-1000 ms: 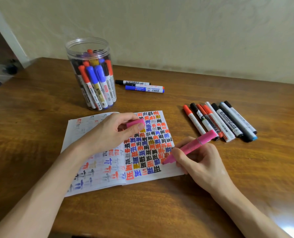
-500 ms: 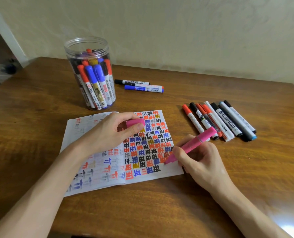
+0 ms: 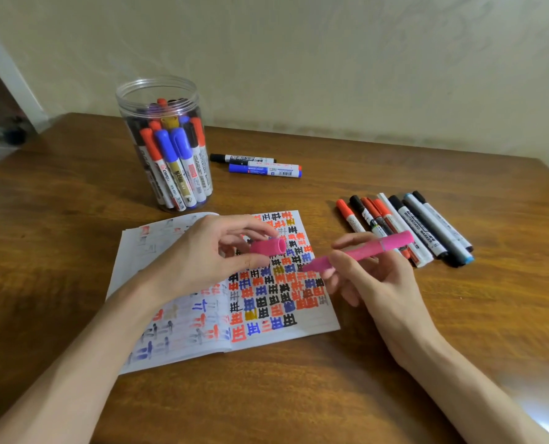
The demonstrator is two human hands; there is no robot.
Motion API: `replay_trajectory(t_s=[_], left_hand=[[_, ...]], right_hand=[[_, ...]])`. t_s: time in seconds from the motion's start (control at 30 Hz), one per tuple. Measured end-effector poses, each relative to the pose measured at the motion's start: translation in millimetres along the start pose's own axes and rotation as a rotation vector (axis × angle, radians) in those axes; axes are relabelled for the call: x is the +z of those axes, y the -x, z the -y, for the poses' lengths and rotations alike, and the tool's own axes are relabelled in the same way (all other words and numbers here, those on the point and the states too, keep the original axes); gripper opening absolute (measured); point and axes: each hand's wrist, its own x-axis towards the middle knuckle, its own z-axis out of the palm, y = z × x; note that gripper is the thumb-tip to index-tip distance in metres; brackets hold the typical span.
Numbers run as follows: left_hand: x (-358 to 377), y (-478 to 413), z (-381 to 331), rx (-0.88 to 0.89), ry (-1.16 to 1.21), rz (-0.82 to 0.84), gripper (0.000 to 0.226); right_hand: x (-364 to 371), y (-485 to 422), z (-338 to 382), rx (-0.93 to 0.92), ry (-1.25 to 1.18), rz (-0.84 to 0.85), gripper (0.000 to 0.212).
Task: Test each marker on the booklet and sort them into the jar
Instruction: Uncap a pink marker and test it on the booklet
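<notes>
Pink marker (image 3: 359, 253) sits in your right hand (image 3: 378, 283), pinched between thumb and fingertips just behind the nib. It is lifted above the open booklet (image 3: 311, 325) with its tip aimed left. Your left hand (image 3: 202, 261) pinches the matching pink cap (image 3: 268, 246) between thumb and forefinger, its mouth turned toward the nib, with a short gap between the two.

By the look of it you are about to cap it, so line the barrel up with the cap's bore before you close that gap. The marker is tilted, tail higher, while the cap lies nearly level, so tip one to match the other. Push straight in until it seats, or the nib may smear the cap's rim or your fingers. Keep both above the page so no stray pink lands on it. The clear plastic jar (image 3: 129, 107) stands behind the booklet's left page, crowded with red, blue and black markers, so aim for a gap.

Little print can be read. One white-barrelled marker (image 3: 417, 230) in the row of markers (image 3: 378, 219) to your right reads "WHITEBOARD MARKER". The booklet's right page is packed with repeated block characters resembling 王 and 主 in red, blue, black and gold. The black marker (image 3: 242, 159) and blue marker (image 3: 265, 170) beside the jar carry labels, the blue one a barcode, but their text is too small to read.
</notes>
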Motion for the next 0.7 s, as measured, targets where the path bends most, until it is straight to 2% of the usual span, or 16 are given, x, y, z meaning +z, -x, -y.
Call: replay_trajectory(t_s=[0.27,0.4,0.6,0.7], left_hand=[[5,1,-6,0.025,-0.021,0.017,0.031],[6,1,-7,0.042,-0.026,0.018,0.032],[7,3,-9,0.057,-0.025,0.004,0.028],[6,3,-7,0.049,-0.003,-0.015,0.026]], right_hand=[[1,-3,4,-0.067,0.008,-0.001,0.018],[2,-2,4,-0.075,0.013,0.033,0.02],[2,-4,7,0.008,0.044,0.088,0.029],[-1,-12,13,0.06,-0.035,0.165,0.031]])
